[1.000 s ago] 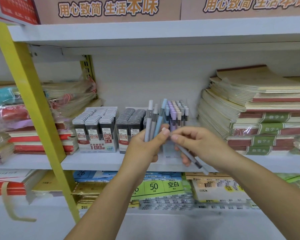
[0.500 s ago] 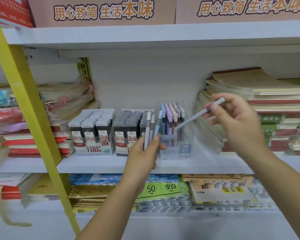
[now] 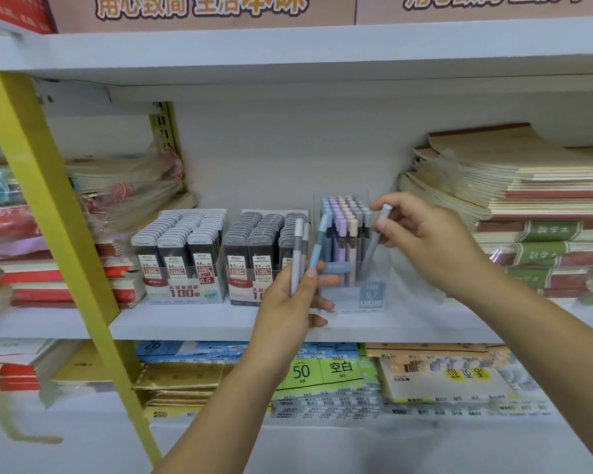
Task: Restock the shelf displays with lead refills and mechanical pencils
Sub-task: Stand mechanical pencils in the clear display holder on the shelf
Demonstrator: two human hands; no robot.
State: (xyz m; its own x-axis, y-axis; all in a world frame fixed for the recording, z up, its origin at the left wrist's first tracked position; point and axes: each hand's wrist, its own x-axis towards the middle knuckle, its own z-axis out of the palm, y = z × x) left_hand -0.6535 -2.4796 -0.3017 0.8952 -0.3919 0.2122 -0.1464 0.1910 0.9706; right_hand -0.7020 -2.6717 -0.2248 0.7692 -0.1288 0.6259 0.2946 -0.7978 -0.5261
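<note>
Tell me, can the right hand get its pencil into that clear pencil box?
Probably yes. The right hand holds the grey mechanical pencil right at the clear pencil box, whose top is open; nothing sits between.

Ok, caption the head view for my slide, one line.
Right hand holds a grey mechanical pencil tip-down at the clear display box; left hand grips three spare pencils.

Only the person's arms and hands show from where I stand. The left hand [image 3: 288, 316] and right hand [image 3: 428, 248] are bare. So are the left forearm [image 3: 220, 405] and right forearm [image 3: 541, 336], right to the edge of view. Both forearms are slim and smooth. The fingers [image 3: 327, 279] are slender, with short, plain nails; the left thumbnail [image 3: 311, 272] shows clearest.
</note>
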